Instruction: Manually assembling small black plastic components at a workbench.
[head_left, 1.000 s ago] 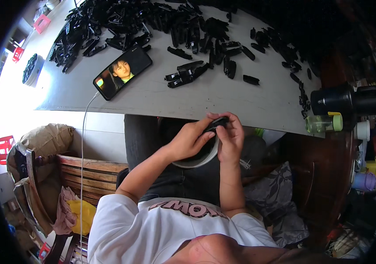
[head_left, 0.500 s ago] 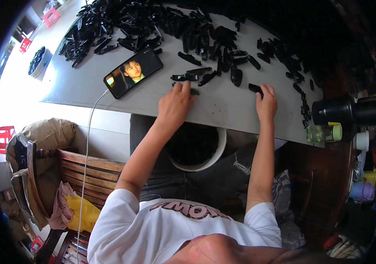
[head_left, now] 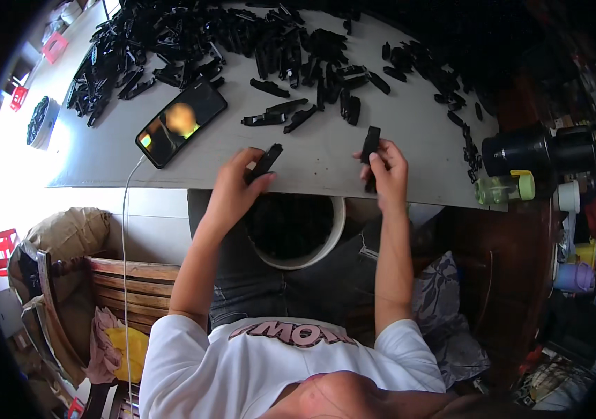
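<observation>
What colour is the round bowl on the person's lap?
White rim, dark inside; the bowl sits between the hands, best seen in the head view.

Black plastic parts [head_left: 263,42]; grey table [head_left: 326,157]; white bowl [head_left: 298,234]; white shirt [head_left: 242,363], pink lettering; black flask [head_left: 532,150]; green-capped clear jar [head_left: 504,188]; red stools [head_left: 1,248].

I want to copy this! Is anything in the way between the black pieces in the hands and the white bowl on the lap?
Nothing visible. The left hand and right hand each hold a black piece at the table edge, with the white bowl open just below them.
</observation>
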Available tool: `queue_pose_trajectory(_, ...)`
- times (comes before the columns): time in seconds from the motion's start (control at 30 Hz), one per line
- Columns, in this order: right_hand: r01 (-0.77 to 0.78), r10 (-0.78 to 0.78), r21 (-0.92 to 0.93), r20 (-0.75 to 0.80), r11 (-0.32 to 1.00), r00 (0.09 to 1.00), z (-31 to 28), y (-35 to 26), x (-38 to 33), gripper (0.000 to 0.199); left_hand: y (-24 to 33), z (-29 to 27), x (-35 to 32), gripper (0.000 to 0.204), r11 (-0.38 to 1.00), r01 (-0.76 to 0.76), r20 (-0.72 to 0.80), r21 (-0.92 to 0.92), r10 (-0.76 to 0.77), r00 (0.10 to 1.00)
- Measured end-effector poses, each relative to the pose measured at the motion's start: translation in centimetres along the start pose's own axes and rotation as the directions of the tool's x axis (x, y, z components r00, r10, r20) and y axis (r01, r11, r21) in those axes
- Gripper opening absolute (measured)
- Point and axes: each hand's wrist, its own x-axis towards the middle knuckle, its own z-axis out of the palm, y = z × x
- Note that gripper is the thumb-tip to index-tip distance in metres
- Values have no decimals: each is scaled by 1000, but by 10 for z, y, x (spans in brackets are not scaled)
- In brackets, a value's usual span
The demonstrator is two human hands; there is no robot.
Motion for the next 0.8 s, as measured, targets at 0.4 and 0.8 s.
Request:
queue_pose_trajectory(0.4, 9, -28, 272, 64, 962, 998, 100, -10, -67, 22, 12, 38, -14, 34, 981, -185, 10, -55, 186, 983)
queue_pose_trajectory(0.8, -13, -40, 431, 114, 902, 993, 83, -12, -63, 28, 18, 40, -23, 35, 967, -207, 247, -146, 238, 939)
